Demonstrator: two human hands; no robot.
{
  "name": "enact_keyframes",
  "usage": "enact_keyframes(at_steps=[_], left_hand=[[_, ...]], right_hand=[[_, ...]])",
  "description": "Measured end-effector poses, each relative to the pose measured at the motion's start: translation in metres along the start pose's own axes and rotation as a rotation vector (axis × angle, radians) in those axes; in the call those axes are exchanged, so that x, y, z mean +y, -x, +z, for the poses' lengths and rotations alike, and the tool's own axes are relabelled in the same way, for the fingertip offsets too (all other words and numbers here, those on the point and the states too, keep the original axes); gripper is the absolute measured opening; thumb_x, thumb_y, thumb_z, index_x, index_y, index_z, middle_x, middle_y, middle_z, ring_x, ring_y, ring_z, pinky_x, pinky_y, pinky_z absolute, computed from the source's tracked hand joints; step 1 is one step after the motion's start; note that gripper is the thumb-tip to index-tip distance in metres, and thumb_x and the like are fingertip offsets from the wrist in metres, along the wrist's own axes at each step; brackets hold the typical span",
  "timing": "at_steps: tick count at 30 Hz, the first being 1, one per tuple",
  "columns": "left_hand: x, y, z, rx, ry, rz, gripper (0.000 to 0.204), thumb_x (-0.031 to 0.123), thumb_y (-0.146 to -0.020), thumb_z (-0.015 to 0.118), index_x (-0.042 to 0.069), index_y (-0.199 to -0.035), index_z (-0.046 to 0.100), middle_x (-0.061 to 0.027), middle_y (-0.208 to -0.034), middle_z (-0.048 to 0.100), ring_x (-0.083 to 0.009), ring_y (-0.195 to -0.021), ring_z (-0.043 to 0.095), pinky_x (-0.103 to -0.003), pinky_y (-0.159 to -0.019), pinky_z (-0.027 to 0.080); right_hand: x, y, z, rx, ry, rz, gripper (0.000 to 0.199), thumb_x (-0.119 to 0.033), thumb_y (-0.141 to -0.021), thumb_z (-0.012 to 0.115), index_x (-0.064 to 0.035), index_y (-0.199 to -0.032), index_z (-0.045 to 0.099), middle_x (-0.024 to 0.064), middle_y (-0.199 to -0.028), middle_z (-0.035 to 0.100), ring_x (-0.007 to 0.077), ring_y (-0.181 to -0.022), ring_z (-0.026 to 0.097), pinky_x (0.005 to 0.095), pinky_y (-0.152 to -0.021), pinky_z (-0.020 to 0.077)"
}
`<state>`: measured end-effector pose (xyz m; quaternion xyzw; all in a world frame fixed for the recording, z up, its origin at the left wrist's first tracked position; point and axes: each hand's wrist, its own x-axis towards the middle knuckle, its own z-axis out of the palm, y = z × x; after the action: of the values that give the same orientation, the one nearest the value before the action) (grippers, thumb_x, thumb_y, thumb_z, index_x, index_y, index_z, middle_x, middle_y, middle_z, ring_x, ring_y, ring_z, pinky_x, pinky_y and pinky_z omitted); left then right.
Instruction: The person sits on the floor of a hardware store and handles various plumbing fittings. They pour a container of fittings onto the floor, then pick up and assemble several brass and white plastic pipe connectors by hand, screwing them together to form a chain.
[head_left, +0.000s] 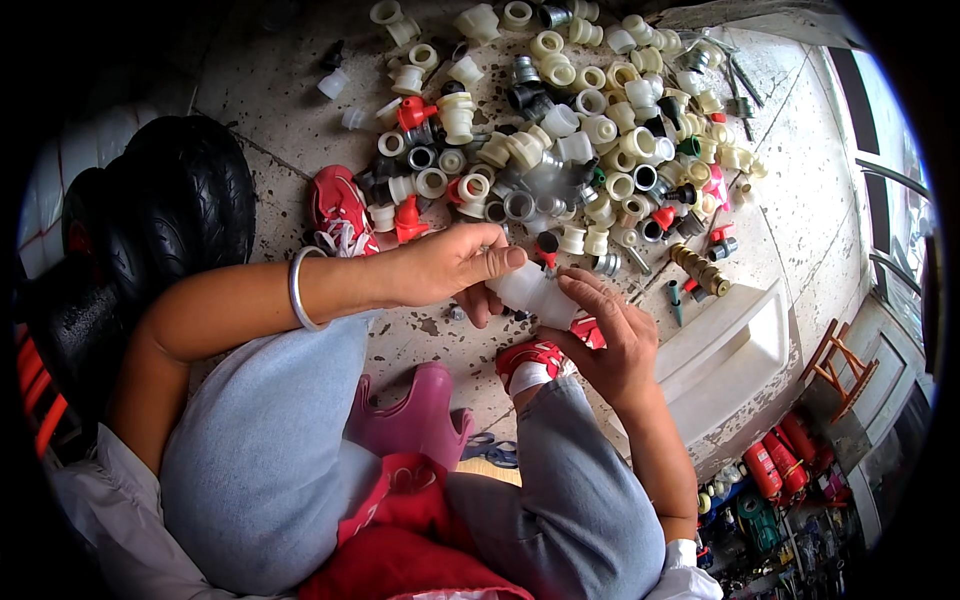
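- Centre of the dial: a white fitting (535,297), held aloft between both hands, floor beneath; one piece or two joined, I can't tell.
- Right hand (612,335) comes in from 4 o'clock, fingers bent round the fitting's near end, and this looks like the main hold.
- Left hand (450,265) at 9 o'clock, half curled, thumb along the far end, fingers hanging below; whether it truly grips, I can't tell.
- There's the risk! The plastic looks smooth, so a slack left thumb could let that end swing, and a loosened right hand could drop it.
- Right below, at 6 o'clock, a red shoe (535,358): a dropped fitting could bounce off it and roll.
- The pile (600,130) sprawls from 11 to 2 o'clock, full of pale lookalikes; anything landing there could be hard to pick out again.
- Brass fitting (700,270) lies at 3 o'clock, white tray (735,345) just past it; a wide right elbow could knock the tray.
- Pink stool (410,412) at 7 o'clock, scissors (490,450) near 6: reaching down blindly there could catch a blade.
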<state>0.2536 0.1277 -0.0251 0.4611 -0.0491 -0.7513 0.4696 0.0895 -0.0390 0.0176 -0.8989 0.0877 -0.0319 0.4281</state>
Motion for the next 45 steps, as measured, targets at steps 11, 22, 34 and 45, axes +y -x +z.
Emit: enact_keyframes(at_steps=[11, 22, 34, 45], left_hand=[[0.001, 0.004, 0.005, 0.064, -0.198, 0.286, 0.035, 0.032, -0.092, 0.056, 0.002, -0.104, 0.040, -0.0095, -0.088, 0.060, -0.0131, -0.071, 0.062, -0.025, -0.063, 0.052], [0.001, 0.000, 0.000, 0.110, -0.538, 0.504, 0.036, 0.031, -0.092, 0.055, 0.002, -0.106, 0.039, -0.0097, -0.089, 0.060, -0.0114, -0.073, 0.061, -0.024, -0.066, 0.050], [-0.001, 0.000, 0.002, 0.068, -0.284, 0.409, 0.036, 0.032, -0.092, 0.056, 0.002, -0.105, 0.040, -0.0086, -0.089, 0.058, -0.0110, -0.074, 0.060, -0.024, -0.065, 0.050], [0.003, -0.006, 0.003, 0.127, -0.191, 0.325, 0.029, 0.031, -0.095, 0.051, 0.003, -0.095, 0.041, -0.0052, -0.076, 0.058, -0.0089, -0.061, 0.055, -0.023, -0.054, 0.046]], right_hand=[[-0.006, 0.005, 0.004, -0.019, -0.392, 0.398, 0.052, -0.019, -0.073, 0.078, -0.0010, -0.116, 0.055, 0.0116, -0.088, 0.068, 0.0139, -0.072, 0.065, 0.0261, -0.065, 0.0521], [-0.001, 0.001, -0.002, 0.039, -0.701, 0.550, 0.050, -0.015, -0.076, 0.076, 0.0046, -0.116, 0.053, 0.0111, -0.096, 0.066, 0.0149, -0.087, 0.064, 0.0287, -0.075, 0.0522], [-0.008, -0.001, -0.001, -0.017, -0.451, 0.526, 0.050, -0.019, -0.074, 0.077, 0.0006, -0.115, 0.056, 0.0105, -0.080, 0.068, 0.0138, -0.075, 0.067, 0.0258, -0.068, 0.0509], [-0.012, -0.005, -0.003, 0.048, -0.122, 0.256, 0.052, -0.017, -0.068, 0.081, -0.0026, -0.113, 0.058, 0.0110, -0.095, 0.067, 0.0158, -0.075, 0.065, 0.0275, -0.065, 0.0521]])
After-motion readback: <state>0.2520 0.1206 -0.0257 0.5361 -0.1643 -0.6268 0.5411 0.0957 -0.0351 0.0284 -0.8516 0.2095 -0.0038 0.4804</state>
